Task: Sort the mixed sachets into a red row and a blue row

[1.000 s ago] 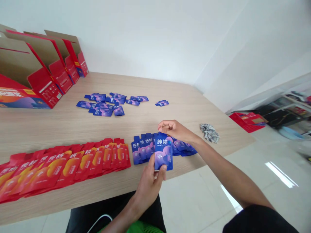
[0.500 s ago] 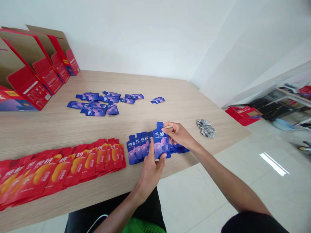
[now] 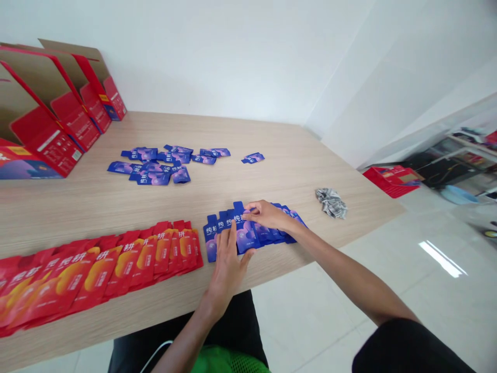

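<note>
A row of overlapping blue pouches (image 3: pixel 217 230) lies near the front edge of the wooden table (image 3: pixel 272 176). My left hand (image 3: pixel 227 261) rests flat on that row, fingers stretched out over one blue pouch (image 3: pixel 243 235) that now lies on the others. My right hand (image 3: pixel 266 215) presses its fingertips on the top of the same pouch, fingers bent and close together. To the left runs a long row of overlapping red and orange pouches (image 3: pixel 97 269).
A loose heap of blue pouches (image 3: pixel 159 163) lies mid-table, with a single one (image 3: pixel 253 157) apart. Open red cardboard boxes (image 3: pixel 50 114) stand at the back left. A crumpled checked cloth (image 3: pixel 331 202) lies at the right; a red box (image 3: pixel 390 181) sits on the floor.
Both hands have lowered the blue pouch from above the row down onto it. My left hand has opened flat over the row.
</note>
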`<state>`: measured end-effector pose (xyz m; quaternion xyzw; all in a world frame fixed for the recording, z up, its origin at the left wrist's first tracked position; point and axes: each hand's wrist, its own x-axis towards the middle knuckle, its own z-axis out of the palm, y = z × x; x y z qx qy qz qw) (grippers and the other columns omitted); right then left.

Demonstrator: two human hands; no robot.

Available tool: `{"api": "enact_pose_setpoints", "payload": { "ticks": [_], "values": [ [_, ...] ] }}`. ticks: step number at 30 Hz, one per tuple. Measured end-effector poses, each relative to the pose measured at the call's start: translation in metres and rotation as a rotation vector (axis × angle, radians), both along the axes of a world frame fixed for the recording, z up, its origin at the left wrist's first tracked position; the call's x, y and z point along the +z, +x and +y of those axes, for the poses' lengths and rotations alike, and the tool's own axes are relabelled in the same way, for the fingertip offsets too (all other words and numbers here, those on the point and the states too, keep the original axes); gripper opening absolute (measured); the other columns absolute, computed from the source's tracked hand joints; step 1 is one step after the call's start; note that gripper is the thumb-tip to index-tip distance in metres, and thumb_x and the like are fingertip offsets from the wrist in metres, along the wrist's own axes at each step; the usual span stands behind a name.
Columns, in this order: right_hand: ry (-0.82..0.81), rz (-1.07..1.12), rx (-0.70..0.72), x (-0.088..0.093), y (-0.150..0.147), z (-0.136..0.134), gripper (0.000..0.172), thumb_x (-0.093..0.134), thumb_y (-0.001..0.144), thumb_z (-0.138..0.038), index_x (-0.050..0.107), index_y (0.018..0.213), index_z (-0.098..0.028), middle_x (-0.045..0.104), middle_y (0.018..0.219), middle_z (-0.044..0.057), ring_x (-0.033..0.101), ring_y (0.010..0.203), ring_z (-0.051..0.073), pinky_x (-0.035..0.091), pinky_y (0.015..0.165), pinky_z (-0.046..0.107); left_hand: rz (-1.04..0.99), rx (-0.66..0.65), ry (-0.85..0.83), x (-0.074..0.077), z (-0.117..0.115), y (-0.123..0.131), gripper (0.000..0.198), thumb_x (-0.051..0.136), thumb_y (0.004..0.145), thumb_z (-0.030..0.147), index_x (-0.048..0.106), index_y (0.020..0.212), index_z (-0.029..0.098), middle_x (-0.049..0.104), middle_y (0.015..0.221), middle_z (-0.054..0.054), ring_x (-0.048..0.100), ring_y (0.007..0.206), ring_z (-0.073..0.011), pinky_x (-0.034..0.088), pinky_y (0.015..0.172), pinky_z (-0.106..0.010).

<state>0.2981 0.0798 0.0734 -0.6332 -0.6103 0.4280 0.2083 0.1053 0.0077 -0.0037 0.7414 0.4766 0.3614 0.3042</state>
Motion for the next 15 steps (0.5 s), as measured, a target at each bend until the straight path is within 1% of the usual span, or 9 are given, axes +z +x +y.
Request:
{"api": "enact_pose_setpoints", "payload": {
  "ticks": [3,6,8,10,11,13,15],
  "values": [
    [-0.003,-0.048,-0.002,-0.001,-0.003,0.008,0.029,0.086,0.081,-0.042,0.077,0.094,-0.018,0.078,0.079,0.002,0.063,0.062,0.014,0.045,0.060,0.024,0.059,0.026,0.067,-0.003,0.002,0.000,0.081,0.073,0.096,0.037,0.033,0.165,0.027,0.060,0.132,-0.011,0.057,0.124,-0.0334,0.046,0.112,-0.061],
    [0.024,-0.083,0.018,-0.005,-0.005,0.013,0.022,0.086,0.081,-0.036,0.079,0.093,-0.018,0.080,0.083,0.004,0.072,0.074,0.019,0.050,0.069,0.026,0.092,0.066,0.113,-0.004,-0.001,0.000,0.071,0.069,0.099,0.043,0.040,0.161,0.024,0.058,0.128,-0.012,0.056,0.121,-0.0337,0.048,0.109,-0.061],
    [0.062,-0.140,0.072,-0.009,-0.006,0.014,0.016,0.081,0.085,-0.034,0.078,0.089,-0.019,0.079,0.083,0.003,0.073,0.078,0.020,0.051,0.072,0.027,0.136,0.094,0.122,-0.003,-0.005,-0.001,0.062,0.063,0.102,0.048,0.047,0.157,0.023,0.057,0.127,-0.013,0.055,0.121,-0.0345,0.047,0.108,-0.063],
    [0.113,-0.242,0.138,-0.013,-0.008,0.013,0.015,0.076,0.090,-0.033,0.077,0.086,-0.019,0.077,0.082,0.003,0.071,0.078,0.019,0.050,0.073,0.027,0.183,0.110,0.122,-0.001,-0.008,-0.002,0.056,0.057,0.105,0.051,0.053,0.152,0.022,0.056,0.130,-0.014,0.054,0.123,-0.0353,0.046,0.108,-0.065],
    [0.138,-0.298,0.160,-0.015,-0.008,0.012,0.015,0.074,0.091,-0.033,0.077,0.087,-0.019,0.077,0.083,0.003,0.070,0.078,0.019,0.049,0.074,0.028,0.201,0.112,0.126,0.000,-0.010,-0.002,0.054,0.056,0.106,0.052,0.055,0.150,0.021,0.056,0.132,-0.015,0.052,0.125,-0.0358,0.046,0.109,-0.065],
    [0.183,-0.395,0.172,-0.019,-0.008,0.009,0.016,0.073,0.092,-0.032,0.077,0.099,-0.019,0.076,0.089,0.005,0.069,0.081,0.019,0.050,0.076,0.029,0.232,0.104,0.141,0.003,-0.011,-0.003,0.050,0.055,0.106,0.051,0.059,0.146,0.020,0.054,0.138,-0.017,0.049,0.131,-0.0369,0.045,0.111,-0.064],
    [0.224,-0.455,0.173,-0.023,-0.007,0.009,0.028,0.075,0.092,-0.033,0.075,0.116,-0.019,0.075,0.100,0.008,0.069,0.088,0.021,0.051,0.083,0.031,0.256,0.086,0.157,0.005,-0.010,-0.004,0.047,0.056,0.107,0.047,0.060,0.145,0.020,0.054,0.142,-0.017,0.047,0.135,-0.0378,0.044,0.112,-0.064]
  ]
}}
